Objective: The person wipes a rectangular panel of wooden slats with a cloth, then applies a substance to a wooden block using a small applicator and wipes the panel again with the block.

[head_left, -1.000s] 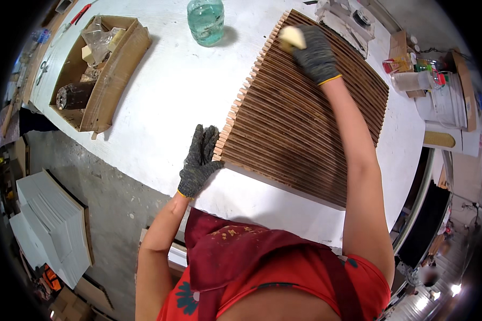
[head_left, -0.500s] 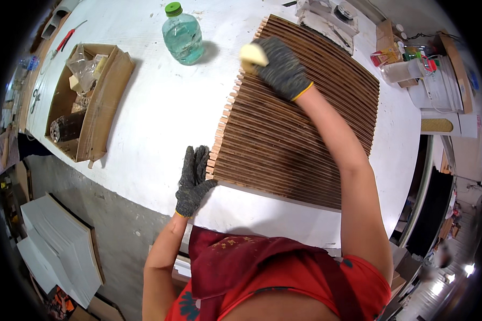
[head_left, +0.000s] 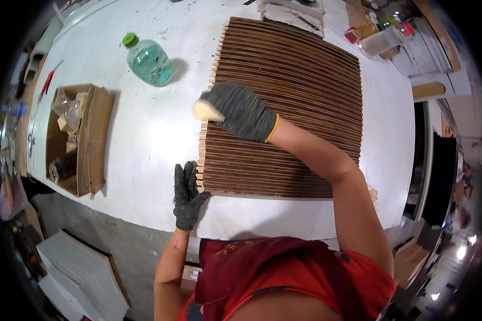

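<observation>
On the white tabletop, long dark-brown wooden strips are pointing left-right, pale ends leftward; at their left edge, the grey-gloved right hand is gripping a pale-yellow block; the grey-gloved left hand, uncurled, is touching their near-left corner; tabletop is stretching leftward.

Right hand: gloved, gripping pale block at slats' left edge | left hand: gloved, fingers extended, at slats' near-left corner | bottle: green-capped, left of slats | carton: open-topped, farther left on table
</observation>
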The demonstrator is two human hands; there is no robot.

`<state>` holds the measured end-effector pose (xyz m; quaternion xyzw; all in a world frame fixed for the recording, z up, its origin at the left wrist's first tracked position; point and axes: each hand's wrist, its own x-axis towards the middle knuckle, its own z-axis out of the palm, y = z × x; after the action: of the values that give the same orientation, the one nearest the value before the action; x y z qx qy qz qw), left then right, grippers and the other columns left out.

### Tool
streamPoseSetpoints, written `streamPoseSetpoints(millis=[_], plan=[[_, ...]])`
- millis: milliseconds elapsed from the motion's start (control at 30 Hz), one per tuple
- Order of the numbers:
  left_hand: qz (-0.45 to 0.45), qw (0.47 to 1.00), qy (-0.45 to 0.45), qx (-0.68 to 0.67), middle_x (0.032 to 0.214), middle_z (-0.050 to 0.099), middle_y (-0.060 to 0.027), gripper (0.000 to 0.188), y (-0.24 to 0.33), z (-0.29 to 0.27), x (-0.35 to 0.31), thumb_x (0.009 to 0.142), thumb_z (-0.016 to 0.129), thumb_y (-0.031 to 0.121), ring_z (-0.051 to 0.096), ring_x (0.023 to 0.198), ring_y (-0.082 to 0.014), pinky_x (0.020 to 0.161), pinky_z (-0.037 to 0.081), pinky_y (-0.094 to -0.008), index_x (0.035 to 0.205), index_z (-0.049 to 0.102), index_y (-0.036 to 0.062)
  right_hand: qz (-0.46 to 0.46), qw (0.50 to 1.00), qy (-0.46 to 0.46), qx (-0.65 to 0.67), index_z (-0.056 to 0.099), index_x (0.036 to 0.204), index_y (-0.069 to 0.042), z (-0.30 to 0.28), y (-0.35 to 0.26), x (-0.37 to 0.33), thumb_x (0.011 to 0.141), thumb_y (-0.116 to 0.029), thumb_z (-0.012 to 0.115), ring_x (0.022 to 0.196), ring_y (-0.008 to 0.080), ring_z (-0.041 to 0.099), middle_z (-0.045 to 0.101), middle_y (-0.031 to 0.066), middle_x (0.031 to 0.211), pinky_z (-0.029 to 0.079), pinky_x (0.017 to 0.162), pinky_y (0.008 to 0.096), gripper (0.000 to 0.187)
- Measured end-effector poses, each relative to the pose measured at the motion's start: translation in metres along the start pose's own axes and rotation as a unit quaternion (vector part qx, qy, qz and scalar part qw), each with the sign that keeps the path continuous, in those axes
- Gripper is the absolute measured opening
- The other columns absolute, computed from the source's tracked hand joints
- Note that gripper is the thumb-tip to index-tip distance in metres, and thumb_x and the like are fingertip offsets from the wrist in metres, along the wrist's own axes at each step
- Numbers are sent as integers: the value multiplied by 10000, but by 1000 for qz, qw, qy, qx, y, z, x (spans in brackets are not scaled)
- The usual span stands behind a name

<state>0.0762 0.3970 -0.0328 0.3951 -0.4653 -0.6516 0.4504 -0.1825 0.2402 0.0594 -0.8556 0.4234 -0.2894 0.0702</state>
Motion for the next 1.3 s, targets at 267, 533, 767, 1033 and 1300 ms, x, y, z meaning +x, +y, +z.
streamPoseSetpoints(millis=[267, 533, 767, 1033, 1300], plan=[[-9, 1000, -2, -21, 1534, 223, -155, 1038, -1, 5, 1, 732, 666, -155, 279, 1395, -275, 1096, 357, -389, 1516, 47, 128, 355, 881, 110, -292, 636, 969, -51, -152, 183, -114, 768, -222, 675, 940, 389, 590, 642, 203, 969, 470, 808, 473, 266], [-1, 999, 1, 37, 1524, 243, -166, 1052, 5, 4, 2, 690, 614, -211, 294, 1386, -284, 1086, 359, -383, 1518, 65, 133, 87, 992, 91, 23, 534, 1193, -37, -55, 20, -68, 792, -231, 724, 1037, 317, 550, 566, 151, 1129, 457, 923, 410, 485], [9, 999, 16, 33, 1527, 259, -157, 960, 6, 11, 2, 745, 587, -195, 334, 1361, -270, 1077, 348, -372, 1518, 129, 143, 106, 977, 155, -99, 612, 1038, -36, -54, 97, -94, 763, -232, 731, 897, 322, 597, 622, 172, 963, 495, 808, 406, 358], [16, 999, 7, 26, 1526, 262, -153, 951, 4, 13, 3, 755, 598, -181, 338, 1356, -260, 1083, 342, -375, 1518, 132, 144, 348, 866, 199, -298, 636, 996, -56, -186, 156, -183, 777, -226, 691, 917, 353, 584, 636, 171, 933, 491, 820, 421, 283], [44, 994, 18, 103, 1524, 271, -130, 1034, -8, 3, -1, 701, 744, -88, 336, 1348, -253, 1073, 356, -372, 1510, 129, 103, 122, 989, 22, 75, 540, 1216, -29, -40, 0, -117, 797, -137, 678, 1078, 312, 566, 587, 172, 1157, 453, 975, 412, 455]])
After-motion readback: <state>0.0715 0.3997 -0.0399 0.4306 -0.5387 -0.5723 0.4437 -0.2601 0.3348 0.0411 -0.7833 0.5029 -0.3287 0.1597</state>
